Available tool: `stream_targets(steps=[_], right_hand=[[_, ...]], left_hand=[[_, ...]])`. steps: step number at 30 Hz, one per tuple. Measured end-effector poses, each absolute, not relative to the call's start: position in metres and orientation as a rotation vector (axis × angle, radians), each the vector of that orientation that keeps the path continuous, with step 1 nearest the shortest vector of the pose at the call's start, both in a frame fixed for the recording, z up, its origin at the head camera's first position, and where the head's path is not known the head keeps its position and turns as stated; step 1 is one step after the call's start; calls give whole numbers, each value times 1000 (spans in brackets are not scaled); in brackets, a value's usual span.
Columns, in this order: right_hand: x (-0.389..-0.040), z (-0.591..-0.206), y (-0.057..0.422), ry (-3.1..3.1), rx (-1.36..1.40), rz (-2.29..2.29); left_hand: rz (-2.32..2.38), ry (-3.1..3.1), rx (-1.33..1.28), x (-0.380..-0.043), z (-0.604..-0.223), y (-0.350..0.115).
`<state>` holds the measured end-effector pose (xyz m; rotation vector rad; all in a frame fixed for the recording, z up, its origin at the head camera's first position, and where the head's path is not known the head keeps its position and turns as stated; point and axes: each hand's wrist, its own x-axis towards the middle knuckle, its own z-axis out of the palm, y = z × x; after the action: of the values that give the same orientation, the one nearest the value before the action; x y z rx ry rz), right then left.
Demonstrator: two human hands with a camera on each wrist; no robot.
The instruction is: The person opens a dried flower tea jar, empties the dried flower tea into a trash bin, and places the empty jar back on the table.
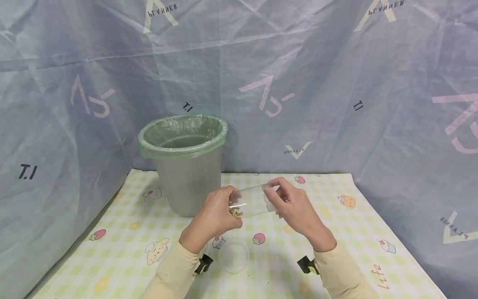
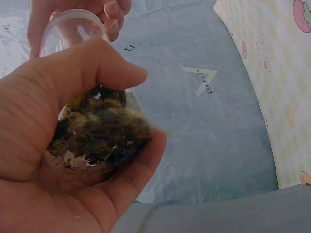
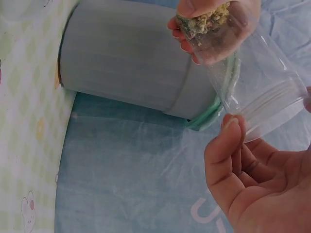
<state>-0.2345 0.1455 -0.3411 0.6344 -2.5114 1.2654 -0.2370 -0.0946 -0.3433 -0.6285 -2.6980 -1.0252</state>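
**Two hands clamp a tilted jar beside the bin**

The jar (image 1: 254, 202) is just below and right of the middle of the head view, slanted, its right end a little higher in the frame. The left hand (image 1: 216, 214) is clamped round its left end, thumb on one side and fingers curled on the other. There the dried bits (image 1: 235, 211), yellowish green, lie heaped inside. The right hand (image 1: 296, 205) pinches the rim at the other end between thumb and fingers; the right wrist view shows ridges circling the wall close to that rim.

The bin (image 1: 190, 182) stands left of centre, near the far left corner of the cloth (image 1: 276, 257). Its wide mouth, edged by the folded green liner (image 1: 179, 153), opens upward, higher in the frame than the jar. The left hand sits just beside the bin's lower right wall in the head view, so the narrow side is there.

On the right, a broad stretch of cloth runs from the right hand to the slanting right edge, and more cloth lies below, between the two sleeves (image 1: 169, 270). A clear disc (image 1: 234, 258) lies flat at lower centre, near the left sleeve. The backdrop (image 1: 317, 91) rises behind the cloth's far edge and folds forward along both sides.
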Motion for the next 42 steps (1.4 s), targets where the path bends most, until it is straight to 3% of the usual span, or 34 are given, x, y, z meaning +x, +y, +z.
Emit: stream_targets(steps=[25, 42], right_hand=[[-235, -332, 160, -2393, 1148, 1243], [-234, -333, 160, -2320, 1233, 1200]], left_hand=[[-1047, -2732, -654, -238, -341, -101], [-1016, -2732, -670, -239, -342, -101]])
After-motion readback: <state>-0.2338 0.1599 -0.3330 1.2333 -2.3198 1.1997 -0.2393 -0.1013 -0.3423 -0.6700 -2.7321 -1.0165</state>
